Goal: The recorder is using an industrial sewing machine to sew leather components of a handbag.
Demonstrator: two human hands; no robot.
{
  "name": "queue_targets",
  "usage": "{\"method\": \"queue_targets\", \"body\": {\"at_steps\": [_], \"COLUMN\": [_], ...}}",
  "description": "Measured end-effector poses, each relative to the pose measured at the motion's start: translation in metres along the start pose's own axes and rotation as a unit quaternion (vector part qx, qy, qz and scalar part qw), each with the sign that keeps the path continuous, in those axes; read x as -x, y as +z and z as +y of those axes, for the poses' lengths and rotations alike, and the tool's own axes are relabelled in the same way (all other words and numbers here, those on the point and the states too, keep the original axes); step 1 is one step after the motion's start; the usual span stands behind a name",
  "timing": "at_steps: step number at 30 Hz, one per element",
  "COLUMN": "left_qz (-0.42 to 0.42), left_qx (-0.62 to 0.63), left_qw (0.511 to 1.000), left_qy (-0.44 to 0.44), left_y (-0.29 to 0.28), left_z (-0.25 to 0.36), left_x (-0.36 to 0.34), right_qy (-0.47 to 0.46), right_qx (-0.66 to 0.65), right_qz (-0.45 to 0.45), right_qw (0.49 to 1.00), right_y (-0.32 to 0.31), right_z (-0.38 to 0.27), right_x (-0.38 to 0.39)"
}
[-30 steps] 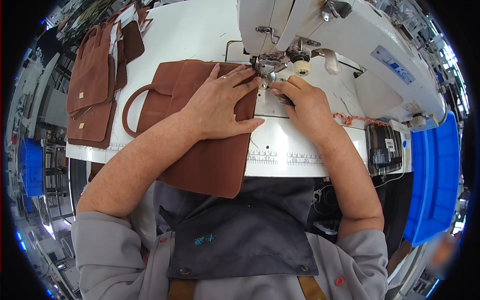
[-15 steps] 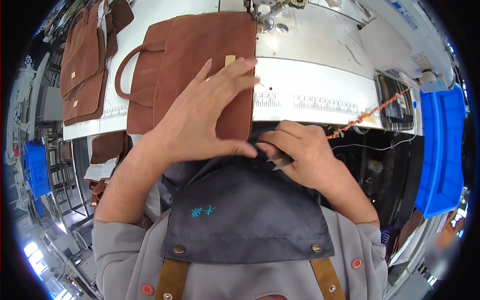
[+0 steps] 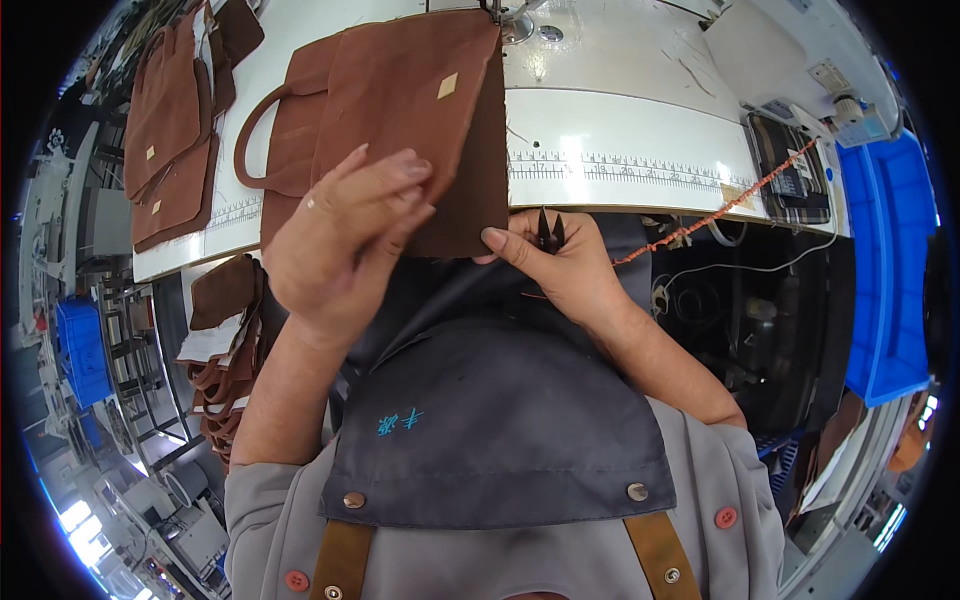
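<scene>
A brown bag (image 3: pixel 390 100) with a looped handle lies on the white sewing table. Its upper panel is lifted along the right edge, uncovering a darker brown lower panel (image 3: pixel 475 165). At the lifted edge is my left hand (image 3: pixel 345 225), fingers curled and closed on the upper panel, slightly blurred. My right hand (image 3: pixel 555 250) pinches the near right corner of the lower panel between thumb and fingers. Dark thread snips (image 3: pixel 549 232) are tucked in that same hand, blades pointing away from me. A small pale tag (image 3: pixel 448 86) sits on the upper panel.
Sewing machine parts (image 3: pixel 510 20) stand at the bag's far right corner. More brown bag pieces (image 3: pixel 170 130) are stacked at left, with others hanging below the table edge. An orange braided cord (image 3: pixel 715 215) crosses the table's right front edge. A blue bin (image 3: pixel 885 270) stands at right.
My left hand has moved left and closed in, and the upper panel's edge is raised. My right hand has moved up to the corner of the lower panel. The snips now point away.
</scene>
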State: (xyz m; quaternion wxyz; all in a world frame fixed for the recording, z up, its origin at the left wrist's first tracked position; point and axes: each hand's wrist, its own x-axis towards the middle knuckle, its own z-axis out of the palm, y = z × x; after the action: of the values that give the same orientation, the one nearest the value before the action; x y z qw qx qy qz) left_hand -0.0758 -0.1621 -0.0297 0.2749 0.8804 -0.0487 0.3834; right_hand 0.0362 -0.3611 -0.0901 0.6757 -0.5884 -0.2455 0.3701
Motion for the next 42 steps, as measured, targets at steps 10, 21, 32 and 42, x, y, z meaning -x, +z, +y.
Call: {"method": "queue_targets", "body": {"at_steps": [10, 21, 32, 42], "left_qz": [-0.179, -0.15, -0.133, -0.142], "left_qx": [-0.06, 0.039, 0.001, -0.01], "left_qw": [0.978, 0.987, 0.989, 0.987], "left_qy": [0.089, 0.044, 0.072, 0.073], "left_y": [0.025, 0.021, 0.027, 0.028], "left_z": [0.004, 0.001, 0.001, 0.0], "left_x": [0.014, 0.01, 0.012, 0.012], "right_qy": [-0.001, -0.06, 0.008, 0.024], "right_qx": [0.073, 0.032, 0.012, 0.007], "right_qz": [-0.07, -0.053, -0.061, -0.044], "right_qw": [0.995, 0.996, 0.998, 0.999], "right_y": [-0.009, -0.015, -0.016, -0.014], "right_z": [-0.026, -0.017, -0.022, -0.023], "right_x": [0.004, 0.004, 0.007, 0.008]}}
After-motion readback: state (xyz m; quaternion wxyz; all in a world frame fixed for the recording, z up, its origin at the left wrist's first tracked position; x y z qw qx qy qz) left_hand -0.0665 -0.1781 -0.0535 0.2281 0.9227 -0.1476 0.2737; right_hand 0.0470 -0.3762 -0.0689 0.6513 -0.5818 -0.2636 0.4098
